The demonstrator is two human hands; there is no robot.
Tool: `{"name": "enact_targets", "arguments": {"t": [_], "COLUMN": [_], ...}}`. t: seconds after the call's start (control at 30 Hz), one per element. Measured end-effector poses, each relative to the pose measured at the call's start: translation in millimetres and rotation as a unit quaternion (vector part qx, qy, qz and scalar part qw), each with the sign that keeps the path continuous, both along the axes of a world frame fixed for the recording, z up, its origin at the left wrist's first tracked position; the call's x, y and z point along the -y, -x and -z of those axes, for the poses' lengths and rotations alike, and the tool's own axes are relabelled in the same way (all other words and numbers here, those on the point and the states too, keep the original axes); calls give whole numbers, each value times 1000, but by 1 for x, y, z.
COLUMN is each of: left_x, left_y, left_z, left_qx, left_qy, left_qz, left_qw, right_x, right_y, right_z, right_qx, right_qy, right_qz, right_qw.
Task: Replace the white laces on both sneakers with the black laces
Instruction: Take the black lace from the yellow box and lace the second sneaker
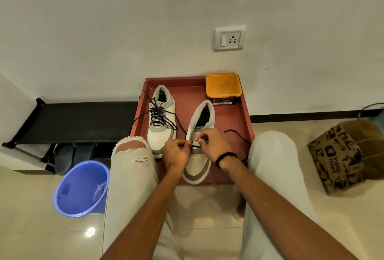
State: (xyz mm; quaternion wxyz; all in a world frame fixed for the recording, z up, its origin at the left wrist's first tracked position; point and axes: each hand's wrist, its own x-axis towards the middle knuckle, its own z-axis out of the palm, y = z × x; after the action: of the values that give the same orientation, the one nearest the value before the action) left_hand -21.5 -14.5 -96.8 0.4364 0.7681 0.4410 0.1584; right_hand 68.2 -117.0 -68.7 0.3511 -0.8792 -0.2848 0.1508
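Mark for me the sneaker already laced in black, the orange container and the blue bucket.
laced sneaker (161,123): head view, on its black lacing.
orange container (223,85): head view, on its inner floor.
blue bucket (62,178): head view, on its inner left wall.

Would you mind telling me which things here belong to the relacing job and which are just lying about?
Job:
left sneaker, already black-laced
right sneaker
black lace, pinched by left hand and right hand
red tray

Lying about:
orange container
blue bucket
paper bag
black rack
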Motion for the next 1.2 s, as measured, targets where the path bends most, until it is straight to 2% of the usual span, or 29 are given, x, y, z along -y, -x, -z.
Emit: {"name": "enact_targets", "arguments": {"t": [0.2,0.37,0.5,0.63,0.83,1.03,1.2], "left_x": [-4,-1,3,3,0,10,6], "left_y": [2,2,2,1,0,-3,-5], "left_z": [9,10,13,15,21,8,9], "left_qx": [9,17,30,69,69,46,11], "left_qy": [27,14,-11,53,132,-8,-14], "left_qz": [10,3,-11,-32,-56,-11,29], "left_qw": [1000,1000,999,996,987,999,999], "right_x": [-8,-11,-14,-14,-13,-11,-8], "right_y": [14,15,16,16,13,8,5], "right_z": [3,12,19,24,24,22,20], "right_qx": [71,83,50,28,11,47,53], "right_qy": [51,56,17,-25,-29,7,35], "right_qz": [22,1,21,43,49,2,-43], "right_qw": [996,995,998,998,998,999,997]}}
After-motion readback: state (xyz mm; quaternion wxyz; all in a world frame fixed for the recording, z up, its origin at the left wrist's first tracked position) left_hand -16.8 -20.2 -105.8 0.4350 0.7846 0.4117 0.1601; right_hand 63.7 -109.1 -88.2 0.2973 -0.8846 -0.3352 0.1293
